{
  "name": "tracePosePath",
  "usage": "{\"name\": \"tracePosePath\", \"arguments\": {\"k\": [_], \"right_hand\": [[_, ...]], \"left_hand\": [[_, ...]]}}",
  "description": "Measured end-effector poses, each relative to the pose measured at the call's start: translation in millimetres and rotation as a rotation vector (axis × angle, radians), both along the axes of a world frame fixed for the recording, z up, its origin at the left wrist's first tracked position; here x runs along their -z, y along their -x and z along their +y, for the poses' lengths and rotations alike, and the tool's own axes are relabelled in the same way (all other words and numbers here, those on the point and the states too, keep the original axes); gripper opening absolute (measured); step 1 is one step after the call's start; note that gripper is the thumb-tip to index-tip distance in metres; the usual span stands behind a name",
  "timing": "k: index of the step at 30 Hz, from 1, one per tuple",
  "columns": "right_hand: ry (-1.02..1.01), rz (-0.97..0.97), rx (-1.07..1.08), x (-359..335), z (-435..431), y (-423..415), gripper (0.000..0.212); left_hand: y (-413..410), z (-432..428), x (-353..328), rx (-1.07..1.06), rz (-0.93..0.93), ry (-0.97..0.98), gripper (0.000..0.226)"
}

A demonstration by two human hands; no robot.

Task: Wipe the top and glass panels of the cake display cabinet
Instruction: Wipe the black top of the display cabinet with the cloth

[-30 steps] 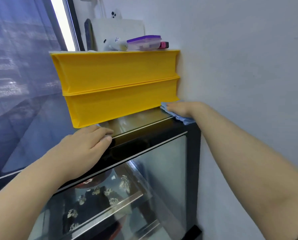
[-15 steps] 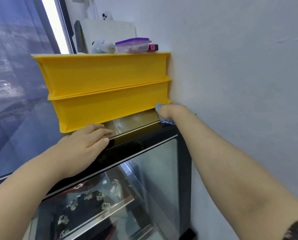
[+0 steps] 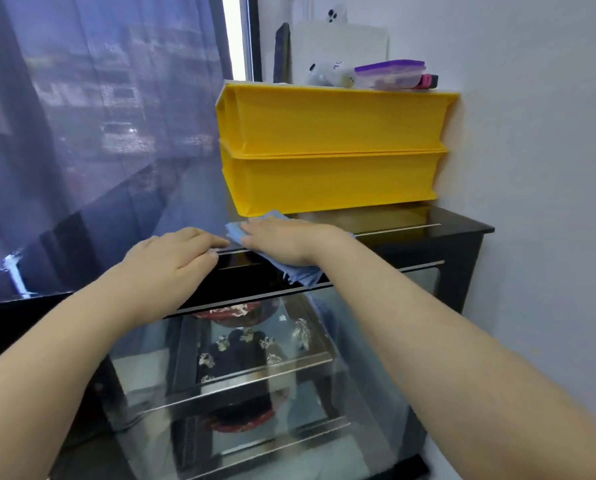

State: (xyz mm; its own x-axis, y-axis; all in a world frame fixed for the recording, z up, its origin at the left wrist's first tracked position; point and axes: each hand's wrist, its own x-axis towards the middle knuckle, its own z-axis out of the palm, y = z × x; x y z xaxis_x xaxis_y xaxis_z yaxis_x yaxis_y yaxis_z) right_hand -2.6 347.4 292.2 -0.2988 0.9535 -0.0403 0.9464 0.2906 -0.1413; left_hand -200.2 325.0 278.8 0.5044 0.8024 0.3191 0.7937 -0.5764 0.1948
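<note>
The black cake display cabinet (image 3: 462, 233) stands against the white wall, with a glass front panel (image 3: 376, 358) showing dark cakes on shelves inside. My right hand (image 3: 286, 242) presses a light blue cloth (image 3: 235, 230) flat on the cabinet's top, near its front edge and left of centre. The cloth's lower end hangs over the front rim. My left hand (image 3: 171, 261) rests flat on the top front edge just left of the cloth, holding nothing.
Two stacked yellow trays (image 3: 331, 150) sit on the back of the cabinet top, with a purple-lidded box (image 3: 390, 74) and a small white toy (image 3: 329, 76) on them. A curtained window (image 3: 81, 133) is at the left. The wall closes in the right side.
My right hand has slid the cloth from the right corner by the wall leftward along the top to beside my left hand. The view has turned right.
</note>
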Motion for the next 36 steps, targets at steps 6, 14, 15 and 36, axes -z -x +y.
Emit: {"name": "tracePosePath", "arguments": {"k": [6,14,15,36], "right_hand": [[0.097,0.092,0.069,-7.7,-0.3,-29.2,0.047],[0.052,0.076,-0.204,-4.4,-0.1,103.6,0.043],[0.112,0.136,-0.19,-7.7,-2.8,94.7,0.046],[0.045,0.113,0.416,-2.2,33.2,229.3,0.072]], "left_hand": [[79.4,-16.3,5.3,-0.109,-0.058,-0.095,0.071],[130.1,-18.6,9.8,-0.174,-0.055,-0.018,0.039],[136.0,-19.1,9.5,-0.148,-0.049,-0.007,0.038],[276.8,45.3,27.6,0.392,-0.063,0.0,0.049]]}}
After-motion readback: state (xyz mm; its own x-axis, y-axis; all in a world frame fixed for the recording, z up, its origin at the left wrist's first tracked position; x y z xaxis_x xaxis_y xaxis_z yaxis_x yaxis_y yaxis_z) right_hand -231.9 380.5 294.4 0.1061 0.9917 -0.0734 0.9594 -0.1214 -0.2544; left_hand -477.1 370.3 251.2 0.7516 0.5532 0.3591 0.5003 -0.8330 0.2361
